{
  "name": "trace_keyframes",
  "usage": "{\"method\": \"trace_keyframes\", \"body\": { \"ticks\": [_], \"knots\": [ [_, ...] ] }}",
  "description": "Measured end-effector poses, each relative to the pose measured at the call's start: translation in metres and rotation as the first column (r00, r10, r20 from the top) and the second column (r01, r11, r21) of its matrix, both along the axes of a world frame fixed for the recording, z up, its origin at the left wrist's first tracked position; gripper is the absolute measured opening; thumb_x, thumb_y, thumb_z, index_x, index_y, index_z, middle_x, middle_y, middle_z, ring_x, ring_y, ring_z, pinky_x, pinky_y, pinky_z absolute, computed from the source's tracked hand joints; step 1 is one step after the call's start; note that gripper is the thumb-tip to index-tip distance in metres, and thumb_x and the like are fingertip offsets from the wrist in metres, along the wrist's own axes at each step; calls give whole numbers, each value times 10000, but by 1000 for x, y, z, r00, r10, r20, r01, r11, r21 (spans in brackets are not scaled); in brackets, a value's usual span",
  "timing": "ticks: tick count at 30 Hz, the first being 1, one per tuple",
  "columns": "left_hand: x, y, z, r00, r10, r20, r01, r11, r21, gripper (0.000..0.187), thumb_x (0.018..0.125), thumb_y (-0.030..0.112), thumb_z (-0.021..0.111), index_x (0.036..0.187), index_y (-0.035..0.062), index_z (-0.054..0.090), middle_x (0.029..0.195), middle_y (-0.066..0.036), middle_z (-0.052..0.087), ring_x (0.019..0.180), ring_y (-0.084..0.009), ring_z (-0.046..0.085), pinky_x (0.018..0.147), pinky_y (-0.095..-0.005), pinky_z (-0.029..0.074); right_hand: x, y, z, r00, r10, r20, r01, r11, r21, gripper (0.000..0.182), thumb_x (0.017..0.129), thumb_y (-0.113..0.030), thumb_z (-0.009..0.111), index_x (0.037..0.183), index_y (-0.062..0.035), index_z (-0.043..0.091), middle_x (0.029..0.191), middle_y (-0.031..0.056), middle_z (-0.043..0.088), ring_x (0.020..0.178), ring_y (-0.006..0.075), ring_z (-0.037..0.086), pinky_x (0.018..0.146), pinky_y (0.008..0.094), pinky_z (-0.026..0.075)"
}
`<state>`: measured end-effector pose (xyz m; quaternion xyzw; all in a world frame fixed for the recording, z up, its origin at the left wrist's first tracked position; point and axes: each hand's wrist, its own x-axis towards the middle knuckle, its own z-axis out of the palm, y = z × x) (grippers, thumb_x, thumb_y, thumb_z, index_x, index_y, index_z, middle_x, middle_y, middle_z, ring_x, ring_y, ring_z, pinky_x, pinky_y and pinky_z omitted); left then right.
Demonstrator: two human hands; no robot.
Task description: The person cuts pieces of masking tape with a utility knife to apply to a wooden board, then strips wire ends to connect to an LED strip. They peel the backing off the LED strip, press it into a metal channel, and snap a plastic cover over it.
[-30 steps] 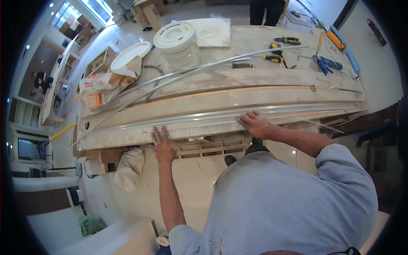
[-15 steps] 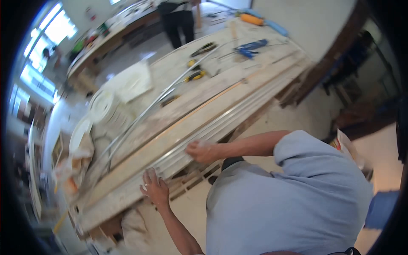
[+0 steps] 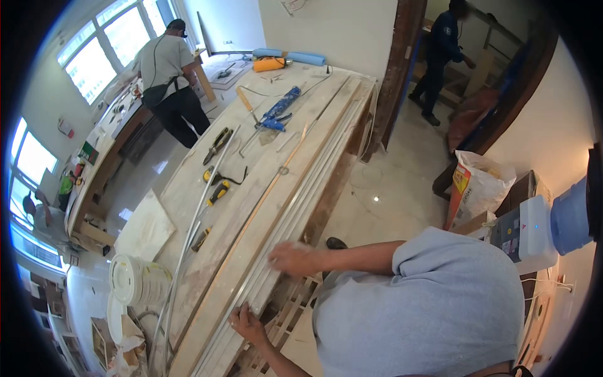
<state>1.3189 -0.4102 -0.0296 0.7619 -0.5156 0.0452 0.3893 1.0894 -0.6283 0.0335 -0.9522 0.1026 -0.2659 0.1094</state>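
Several long, pale moulding strips [image 3: 267,251] lie side by side along the near edge of the workbench. My left hand [image 3: 249,325] rests on the strips at their lower end, fingers apart and fingertips touching the surface. Farther up the same strips is my right hand [image 3: 295,258], blurred by motion. Its fingers look curled together over the strips; whatever is in them, if anything, is hidden. A wooden board [image 3: 217,292] lies alongside the strips, with a thin orange-brown strip [image 3: 274,182] beyond it.
On the workbench [image 3: 314,94] lie a blue caulking gun [image 3: 281,105], yellow-black tools [image 3: 218,193], pliers [image 3: 217,145] and a long metal rod [image 3: 202,204]. White buckets [image 3: 139,279] stand to the left. A person [image 3: 169,81] is at another bench; another [image 3: 443,56] is in the doorway.
The view has turned, so the bench runs more steeply and the doorway shows. My left hand's fingers are less spread on the strips. My right hand is still over them, now more blurred.
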Motion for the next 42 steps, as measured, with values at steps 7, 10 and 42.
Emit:
{"method": "trace_keyframes", "body": {
  "ticks": [7, 10, 42],
  "knots": [
    [0, 4, -4, 999, 42, -5, -42, 998, 48, 242, 805, -66, 667, 1002, 41, 758, 979, -120, 627, 992, -324, 560, 861, -454, 458, -183, -212, -29, 778, -614, 134, 609, 789, 85, 138, 683, -157, 677, 773, -64, 724, 911, 120, 697, 973, 323, 617, 862, 451, 494],
    [-2, 3, -7, 996, 45, -79, -38, 996, 83, 255, 820, -79, 639, 1023, 36, 741, 1038, -145, 603, 997, -338, 563, 842, -461, 470, -257, -291, -13, 717, -682, -145, 675, 731, -101, 180, 810, -116, 685, 965, -34, 726, 1053, 150, 667, 1059, 360, 598, 959, 457, 481],
    [-18, 6, 14, 944, 326, -55, -267, 850, 454, 193, 982, 28, 538, 1134, 28, 658, 1246, -178, 563, 1150, -343, 555, 865, -437, 500, -327, -405, -3, 887, -281, -366, 221, 955, -198, 189, 846, -136, 627, 1035, -137, 612, 1020, 23, 571, 1042, 205, 557, 853, 384, 445]
  ]
}}
